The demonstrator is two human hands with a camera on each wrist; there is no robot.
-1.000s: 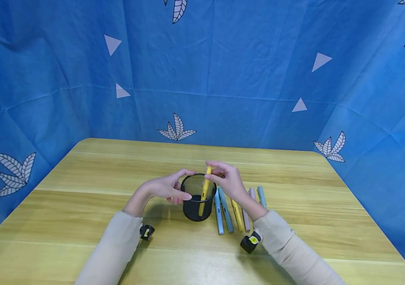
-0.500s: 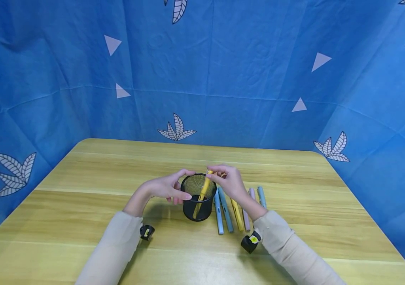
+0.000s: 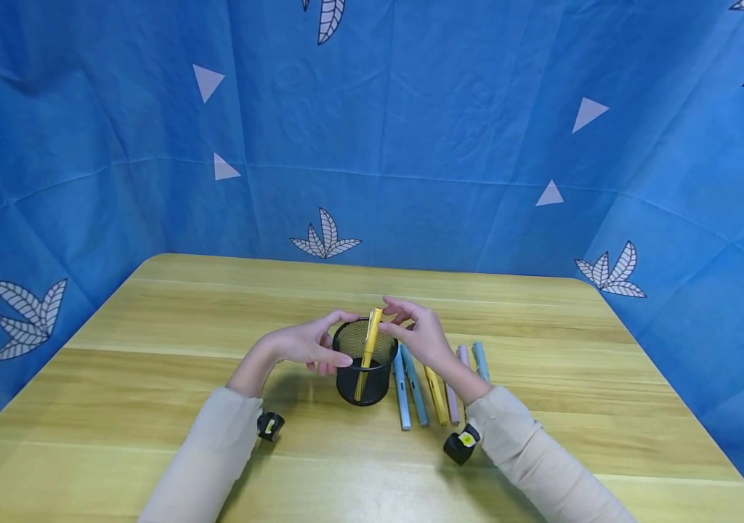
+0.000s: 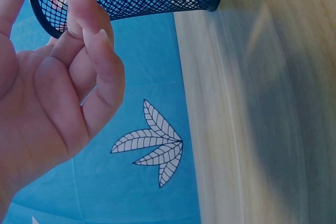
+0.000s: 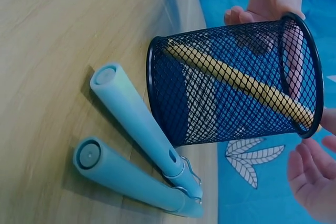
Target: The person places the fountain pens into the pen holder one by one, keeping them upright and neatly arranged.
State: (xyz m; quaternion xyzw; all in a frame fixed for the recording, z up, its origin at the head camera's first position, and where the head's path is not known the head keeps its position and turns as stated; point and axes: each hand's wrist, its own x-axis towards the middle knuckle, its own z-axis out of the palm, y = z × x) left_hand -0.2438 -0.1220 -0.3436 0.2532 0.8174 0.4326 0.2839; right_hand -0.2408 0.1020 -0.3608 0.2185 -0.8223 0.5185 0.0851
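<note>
A black mesh pen holder [image 3: 372, 381] stands upright on the table. My left hand [image 3: 309, 345] holds its left side, thumb at the near rim and fingers round the far side; the left wrist view shows that hand [image 4: 68, 77] beside the mesh. A yellow pen [image 3: 370, 341] with a metal clip leans inside, its lower end at the holder's floor and its top above the rim. My right hand [image 3: 416, 330] is just right of the pen's top, thumb and fingers apart. In the right wrist view the pen [image 5: 236, 80] slants behind the mesh, near the right hand [image 5: 315, 177].
Right of the holder lie a light blue pen [image 3: 402, 392], a teal pen [image 3: 415, 388], another yellow pen [image 3: 436, 396], a lilac pen [image 3: 453, 403] and a blue-green pen [image 3: 481, 362] partly under the right forearm. A blue patterned cloth [image 3: 378, 131] hangs behind the wooden table [image 3: 215, 327].
The yellow pen's lower end has swung left inside the holder, and its top now leans left, away from my right fingers, which have let go. My left hand has stayed put.
</note>
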